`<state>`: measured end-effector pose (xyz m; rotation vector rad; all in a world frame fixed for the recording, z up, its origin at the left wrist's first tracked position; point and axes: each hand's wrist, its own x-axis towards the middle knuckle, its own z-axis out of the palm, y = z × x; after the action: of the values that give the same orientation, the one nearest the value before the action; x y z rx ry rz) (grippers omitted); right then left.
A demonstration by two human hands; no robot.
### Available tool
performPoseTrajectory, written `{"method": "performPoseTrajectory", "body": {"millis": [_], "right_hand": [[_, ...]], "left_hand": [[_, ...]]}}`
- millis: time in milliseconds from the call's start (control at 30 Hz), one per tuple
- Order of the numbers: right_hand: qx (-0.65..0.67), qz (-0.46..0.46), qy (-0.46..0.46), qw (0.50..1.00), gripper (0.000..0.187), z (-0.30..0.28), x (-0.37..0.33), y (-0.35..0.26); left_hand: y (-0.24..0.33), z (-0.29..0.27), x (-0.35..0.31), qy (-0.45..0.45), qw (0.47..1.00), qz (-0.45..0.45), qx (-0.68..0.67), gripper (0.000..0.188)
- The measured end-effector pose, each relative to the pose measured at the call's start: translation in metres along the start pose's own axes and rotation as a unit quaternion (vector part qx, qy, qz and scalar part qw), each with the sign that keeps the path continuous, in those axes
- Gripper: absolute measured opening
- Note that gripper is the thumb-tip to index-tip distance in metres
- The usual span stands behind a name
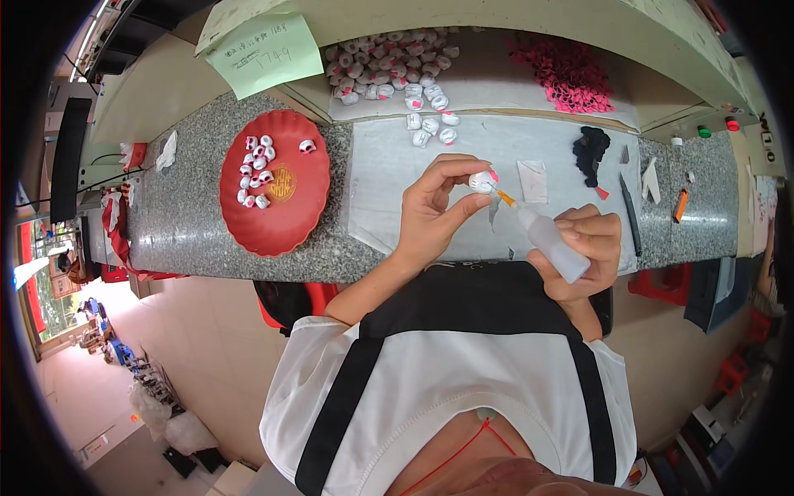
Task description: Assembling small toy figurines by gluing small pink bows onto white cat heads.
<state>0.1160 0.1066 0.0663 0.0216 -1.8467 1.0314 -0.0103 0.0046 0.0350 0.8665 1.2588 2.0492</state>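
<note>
**Glue tip right on the little white piece**

Watching the head feed here. My landmark is the red plate [277,217] on the granite counter [186,207]. Well to the right of it, the left hand [434,211] is raised off the grey mat [389,182], thumb and fingers pinched shut around a small white piece [480,181] with a pink bit on it. Further right of the plate and a little lower, the right hand [589,252] is wrapped tight round a squeeze bottle [556,245]; its orange nozzle [504,197] slants up-left and touches the piece. So the piece sits between both hands, nearer the left. Finished-looking white pieces [256,169] lie on the plate, and a loose pile [389,66] sits beyond it to the right.
</note>
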Motion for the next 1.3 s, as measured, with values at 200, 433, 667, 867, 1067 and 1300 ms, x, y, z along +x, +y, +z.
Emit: {"method": "performPoseTrajectory", "body": {"millis": [200, 433, 667, 867, 1067, 1300], "right_hand": [[0.006, 0.011, -0.011, 1.000, 0.038, 0.002, 0.002, -0.002], [0.004, 0.030, -0.011, 0.999, 0.037, 0.000, 0.001, -0.003], [0.002, 0.059, -0.004, 0.998, 0.034, -0.013, 0.005, 0.015], [0.090, 0.380, -0.067, 0.918, 0.021, -0.029, 0.011, 0.088], [-0.411, 0.178, -0.072, 0.891, 0.028, -0.018, 0.044, 0.183], [-0.368, 0.090, -0.151, 0.913, 0.035, -0.003, 0.058, 0.223]], "left_hand": [[0.002, 0.000, 0.001, -0.011, 0.998, 0.013, 0.055, 0.030], [0.002, -0.002, 0.002, -0.003, 0.998, 0.010, 0.063, 0.029], [0.006, -0.016, 0.005, 0.059, 0.998, -0.024, -0.011, 0.032], [0.008, -0.047, 0.008, 0.131, 0.991, 0.016, -0.016, 0.034], [0.013, -0.039, 0.005, 0.133, 0.991, 0.011, -0.005, 0.034], [0.016, -0.049, -0.003, 0.152, 0.988, 0.010, 0.009, 0.033]]}}
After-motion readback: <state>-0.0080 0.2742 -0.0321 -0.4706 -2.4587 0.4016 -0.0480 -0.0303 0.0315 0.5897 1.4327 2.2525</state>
